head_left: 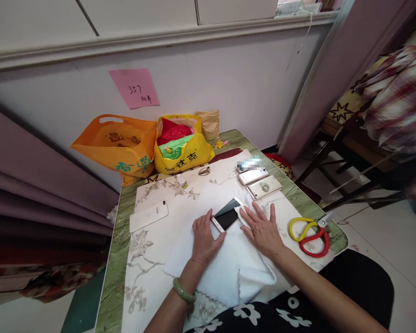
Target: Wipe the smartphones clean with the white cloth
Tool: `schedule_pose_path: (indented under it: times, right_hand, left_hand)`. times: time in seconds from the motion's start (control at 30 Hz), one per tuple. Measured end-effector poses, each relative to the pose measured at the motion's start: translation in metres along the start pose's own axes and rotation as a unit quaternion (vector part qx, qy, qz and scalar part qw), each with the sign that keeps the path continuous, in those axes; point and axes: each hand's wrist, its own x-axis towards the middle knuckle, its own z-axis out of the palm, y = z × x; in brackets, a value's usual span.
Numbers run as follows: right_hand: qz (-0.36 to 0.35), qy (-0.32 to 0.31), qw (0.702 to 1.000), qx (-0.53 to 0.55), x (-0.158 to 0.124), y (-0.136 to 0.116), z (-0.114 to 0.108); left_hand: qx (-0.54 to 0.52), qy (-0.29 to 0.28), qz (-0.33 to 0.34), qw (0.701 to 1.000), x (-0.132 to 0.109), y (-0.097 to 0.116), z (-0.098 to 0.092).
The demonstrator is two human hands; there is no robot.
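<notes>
A white smartphone (228,214) with a dark screen lies face up on a white cloth (225,259) with scalloped edges. My left hand (205,237) grips its near left end, fingers along one side and thumb at the lower corner. Over the phone's right end lies a fold of the cloth, and my right hand (261,227) rests flat on that fold with fingers spread. Part of the phone is hidden there. To the right of my right hand are scissors (312,233) with one yellow and one red handle, blades partly apart.
Farther back right lie a gold phone (264,187) with a ring holder and a white phone (253,175). Another white phone (149,216) sits at left. An orange bag (125,148) and a filled yellow bag (183,159) stand against the wall. Small glasses (204,171) lie near them.
</notes>
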Motion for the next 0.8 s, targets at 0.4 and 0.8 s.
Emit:
schedule_pose_path:
  times: [0.4, 0.8]
  right_hand:
    - [-0.002, 0.022, 0.999, 0.026, 0.043, -0.006, 0.011]
    - [0.009, 0.016, 1.000, 0.021, 0.023, 0.000, 0.006]
  left_hand:
    - [-0.006, 0.000, -0.003, 1.000, -0.001, 0.001, -0.001]
    - [-0.006, -0.005, -0.006, 1.000, 0.001, 0.002, -0.001]
